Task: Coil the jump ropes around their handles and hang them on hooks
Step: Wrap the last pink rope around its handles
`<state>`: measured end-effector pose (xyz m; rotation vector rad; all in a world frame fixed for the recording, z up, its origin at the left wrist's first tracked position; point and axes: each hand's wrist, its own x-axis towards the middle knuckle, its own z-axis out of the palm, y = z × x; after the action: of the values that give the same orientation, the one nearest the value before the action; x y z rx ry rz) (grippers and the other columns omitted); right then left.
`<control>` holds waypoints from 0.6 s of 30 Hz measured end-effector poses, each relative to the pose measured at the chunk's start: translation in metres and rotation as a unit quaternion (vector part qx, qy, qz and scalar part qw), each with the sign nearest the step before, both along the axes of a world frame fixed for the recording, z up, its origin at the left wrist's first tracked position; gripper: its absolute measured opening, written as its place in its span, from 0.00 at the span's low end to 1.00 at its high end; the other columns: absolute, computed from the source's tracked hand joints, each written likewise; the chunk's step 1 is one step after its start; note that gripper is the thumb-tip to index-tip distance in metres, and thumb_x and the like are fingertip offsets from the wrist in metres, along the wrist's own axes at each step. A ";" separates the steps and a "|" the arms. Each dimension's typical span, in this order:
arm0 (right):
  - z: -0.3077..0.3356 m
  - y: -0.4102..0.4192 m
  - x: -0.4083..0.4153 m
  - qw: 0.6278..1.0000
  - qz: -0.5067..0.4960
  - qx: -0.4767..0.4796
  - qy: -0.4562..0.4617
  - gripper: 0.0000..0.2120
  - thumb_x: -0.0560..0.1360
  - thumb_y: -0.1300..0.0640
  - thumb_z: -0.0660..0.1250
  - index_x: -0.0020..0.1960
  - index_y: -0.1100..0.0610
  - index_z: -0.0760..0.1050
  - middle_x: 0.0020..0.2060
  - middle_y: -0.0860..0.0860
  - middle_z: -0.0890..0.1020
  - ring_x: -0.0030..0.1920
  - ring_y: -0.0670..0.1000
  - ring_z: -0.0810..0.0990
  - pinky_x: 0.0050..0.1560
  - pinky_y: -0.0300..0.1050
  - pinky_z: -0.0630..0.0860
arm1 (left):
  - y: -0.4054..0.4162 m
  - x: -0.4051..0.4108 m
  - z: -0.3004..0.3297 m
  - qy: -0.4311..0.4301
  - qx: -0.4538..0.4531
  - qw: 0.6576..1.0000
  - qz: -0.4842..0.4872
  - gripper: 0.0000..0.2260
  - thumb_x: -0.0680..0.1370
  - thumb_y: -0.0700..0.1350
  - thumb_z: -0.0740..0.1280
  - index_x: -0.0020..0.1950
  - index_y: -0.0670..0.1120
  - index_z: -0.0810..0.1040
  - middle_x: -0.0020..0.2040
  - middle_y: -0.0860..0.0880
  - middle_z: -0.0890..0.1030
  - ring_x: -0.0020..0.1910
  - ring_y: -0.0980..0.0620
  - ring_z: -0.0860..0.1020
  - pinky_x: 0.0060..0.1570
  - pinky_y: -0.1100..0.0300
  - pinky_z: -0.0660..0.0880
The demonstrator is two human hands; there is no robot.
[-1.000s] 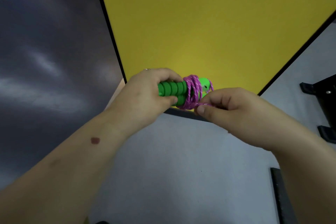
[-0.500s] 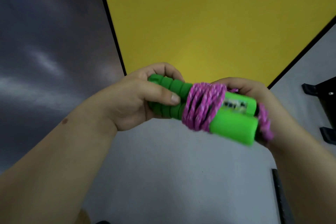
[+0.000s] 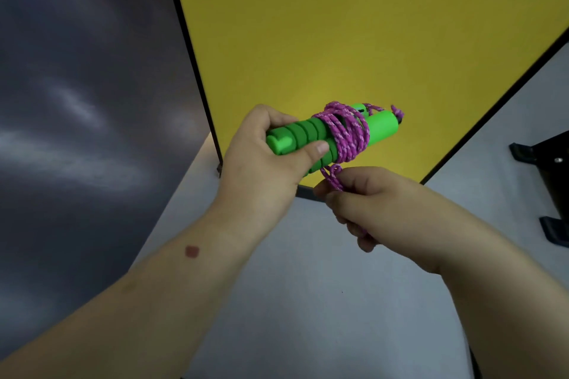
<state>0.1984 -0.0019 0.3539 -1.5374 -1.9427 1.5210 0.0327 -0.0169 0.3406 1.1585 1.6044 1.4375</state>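
Observation:
My left hand [image 3: 261, 160] grips the ribbed ends of two green jump-rope handles [image 3: 311, 135] held side by side, pointing up and to the right. Several turns of purple-pink rope [image 3: 345, 135] are wound round their middle. A short loop of that rope [image 3: 334, 177] drops from the coil into my right hand [image 3: 381, 209], which pinches it just below the handles; a thin strand shows under its fingers. No hook can be made out.
A yellow panel [image 3: 354, 28] with a black frame stands behind my hands. A dark glossy panel [image 3: 77, 101] fills the left. Pale grey floor [image 3: 308, 301] lies below. Black bracket-like parts [image 3: 548, 181] sit at the right edge.
The handles have swung from pointing down-right to pointing up-right. My right hand has left the far end of the handles and dropped below them, now pinching a loop of rope.

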 end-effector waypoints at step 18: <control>0.017 -0.001 0.003 0.955 -0.074 0.150 0.243 0.16 0.78 0.76 0.61 0.46 0.56 0.77 0.42 0.56 0.85 0.38 0.52 0.82 0.36 0.44 0.77 | 0.001 -0.001 0.000 0.140 0.019 0.985 -0.100 0.21 0.77 0.42 0.74 0.68 0.58 0.78 0.53 0.60 0.83 0.48 0.62 0.81 0.49 0.72 0.75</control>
<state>0.2017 -0.0026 0.3705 -1.0335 -1.6389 1.3114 0.0314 -0.0161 0.3405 1.5539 1.5965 1.2221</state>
